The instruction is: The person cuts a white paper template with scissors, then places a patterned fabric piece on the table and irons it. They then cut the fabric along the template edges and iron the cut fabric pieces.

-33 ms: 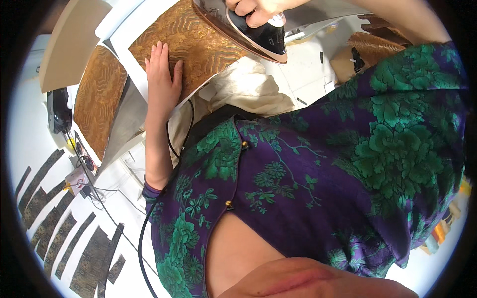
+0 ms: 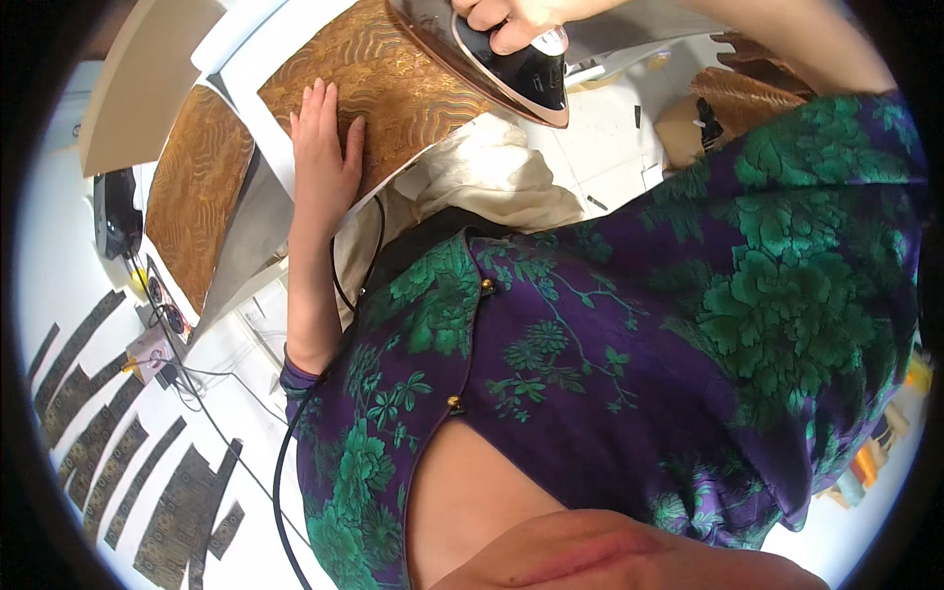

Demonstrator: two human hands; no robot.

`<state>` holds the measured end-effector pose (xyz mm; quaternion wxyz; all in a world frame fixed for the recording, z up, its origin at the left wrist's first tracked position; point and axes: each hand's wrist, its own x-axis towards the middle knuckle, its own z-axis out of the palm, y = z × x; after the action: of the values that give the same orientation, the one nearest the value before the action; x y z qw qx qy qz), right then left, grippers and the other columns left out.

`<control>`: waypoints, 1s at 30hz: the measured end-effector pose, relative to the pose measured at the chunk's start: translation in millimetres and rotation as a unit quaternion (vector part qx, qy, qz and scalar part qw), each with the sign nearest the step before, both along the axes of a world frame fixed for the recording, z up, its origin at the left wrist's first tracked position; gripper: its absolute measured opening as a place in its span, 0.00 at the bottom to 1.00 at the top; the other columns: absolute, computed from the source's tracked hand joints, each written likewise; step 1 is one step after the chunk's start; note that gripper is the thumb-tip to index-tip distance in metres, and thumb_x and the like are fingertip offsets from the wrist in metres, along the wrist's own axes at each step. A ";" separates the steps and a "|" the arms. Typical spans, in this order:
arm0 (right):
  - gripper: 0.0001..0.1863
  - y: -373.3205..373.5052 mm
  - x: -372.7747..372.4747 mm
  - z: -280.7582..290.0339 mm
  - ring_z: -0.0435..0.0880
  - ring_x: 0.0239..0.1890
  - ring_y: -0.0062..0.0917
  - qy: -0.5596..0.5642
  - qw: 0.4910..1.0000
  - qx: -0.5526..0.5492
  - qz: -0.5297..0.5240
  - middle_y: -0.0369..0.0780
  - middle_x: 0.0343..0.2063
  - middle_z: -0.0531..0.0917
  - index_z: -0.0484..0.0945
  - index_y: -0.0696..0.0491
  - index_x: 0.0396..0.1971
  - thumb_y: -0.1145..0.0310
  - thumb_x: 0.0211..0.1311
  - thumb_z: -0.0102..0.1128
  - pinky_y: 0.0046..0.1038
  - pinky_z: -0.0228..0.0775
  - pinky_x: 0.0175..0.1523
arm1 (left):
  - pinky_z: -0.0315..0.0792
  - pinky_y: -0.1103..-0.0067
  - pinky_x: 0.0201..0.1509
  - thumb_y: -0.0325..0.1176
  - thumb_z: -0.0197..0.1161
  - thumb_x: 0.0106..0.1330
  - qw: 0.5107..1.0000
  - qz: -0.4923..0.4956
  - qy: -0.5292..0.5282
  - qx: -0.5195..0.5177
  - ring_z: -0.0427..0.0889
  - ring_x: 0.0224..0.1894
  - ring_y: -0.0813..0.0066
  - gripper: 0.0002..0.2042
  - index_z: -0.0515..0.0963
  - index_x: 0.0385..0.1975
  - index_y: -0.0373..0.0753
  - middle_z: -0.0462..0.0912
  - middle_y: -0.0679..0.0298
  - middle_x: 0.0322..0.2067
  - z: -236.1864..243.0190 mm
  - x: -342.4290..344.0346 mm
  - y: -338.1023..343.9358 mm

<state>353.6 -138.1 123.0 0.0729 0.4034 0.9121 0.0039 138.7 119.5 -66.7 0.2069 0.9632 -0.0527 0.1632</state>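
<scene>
Brown-gold fabric with a wavy pattern (image 2: 393, 98) lies spread on a white-edged surface at the top of the view. Flat on its left part rests my left hand (image 2: 324, 147), fingers stretched out and thumb apart. My right hand (image 2: 511, 22) is wrapped round the handle of a black clothes iron with a copper-coloured rim (image 2: 511, 74). The iron sits at the fabric's right side, its pointed end toward me and over the near edge. Its far end is cut off by the picture's top edge, and the underside is hidden.
Another brown-gold fabric piece (image 2: 197, 162) lies to the left. Cream cloth (image 2: 492, 172) hangs in folds below the near edge. Several dark patterned strips (image 2: 177, 511) lie at lower left, near thin cables (image 2: 211, 376). A black device (image 2: 118, 216) stands at far left.
</scene>
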 end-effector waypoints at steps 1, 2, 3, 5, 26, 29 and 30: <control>0.05 2.4 -1.7 1.6 0.81 0.46 0.32 -0.016 0.999 -0.008 -0.027 0.35 0.33 0.82 0.81 0.48 0.31 0.72 0.55 0.58 0.57 0.49 0.79 | 0.47 0.55 0.80 0.37 0.58 0.76 0.999 -0.018 0.002 -0.027 0.57 0.77 0.47 0.27 0.64 0.70 0.32 0.63 0.45 0.73 -1.0 4.0 -2.8; 0.06 5.1 -4.7 4.6 0.81 0.46 0.33 -0.019 0.997 -0.021 -0.066 0.36 0.35 0.83 0.81 0.48 0.33 0.71 0.57 0.57 0.53 0.50 0.79 | 0.45 0.55 0.80 0.35 0.60 0.74 0.998 -0.028 -0.006 -0.063 0.57 0.77 0.46 0.27 0.64 0.71 0.33 0.63 0.44 0.72 -0.1 5.9 -3.9; 0.07 6.7 -8.8 2.7 0.81 0.46 0.34 -0.003 0.995 -0.013 -0.100 0.37 0.35 0.83 0.81 0.49 0.34 0.70 0.57 0.56 0.52 0.54 0.76 | 0.48 0.57 0.80 0.33 0.60 0.74 0.995 -0.036 -0.016 -0.090 0.59 0.76 0.48 0.27 0.63 0.71 0.33 0.65 0.45 0.71 2.8 9.3 -4.1; 0.08 37.1 -14.6 -11.4 0.82 0.48 0.36 0.040 0.993 0.003 -0.112 0.40 0.35 0.83 0.78 0.52 0.38 0.70 0.59 0.56 0.47 0.64 0.65 | 0.54 0.61 0.78 0.31 0.60 0.75 0.982 0.013 0.001 -0.191 0.63 0.75 0.53 0.27 0.63 0.71 0.34 0.68 0.47 0.69 9.0 -9.8 6.2; 0.31 158.8 -17.7 -10.9 0.85 0.39 0.55 0.015 0.878 0.018 -0.478 0.57 0.33 0.85 0.76 0.58 0.49 0.42 0.66 0.62 0.50 0.78 0.46 | 0.74 0.73 0.59 0.21 0.61 0.68 0.876 0.105 -0.174 -0.438 0.83 0.52 0.67 0.10 0.79 0.48 0.32 0.84 0.57 0.48 31.9 -45.5 1.2; 0.31 164.7 -18.7 -13.7 0.85 0.38 0.55 0.022 0.878 0.029 -0.478 0.58 0.33 0.85 0.76 0.60 0.49 0.44 0.66 0.62 0.50 0.78 0.46 | 0.75 0.74 0.57 0.20 0.61 0.67 0.878 0.101 -0.196 -0.424 0.84 0.50 0.65 0.08 0.80 0.44 0.32 0.85 0.56 0.45 33.4 -47.4 2.3; 0.31 167.2 -21.1 -13.6 0.85 0.38 0.55 0.013 0.874 0.024 -0.485 0.58 0.33 0.85 0.76 0.60 0.49 0.44 0.66 0.62 0.50 0.78 0.46 | 0.75 0.74 0.56 0.20 0.61 0.67 0.881 0.105 -0.197 -0.418 0.85 0.49 0.64 0.08 0.80 0.43 0.33 0.85 0.56 0.45 34.6 -48.4 2.5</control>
<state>332.5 29.1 109.3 0.0438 0.7968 0.6025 -0.0158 90.3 122.0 -32.2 0.5574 0.7352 0.0821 0.3768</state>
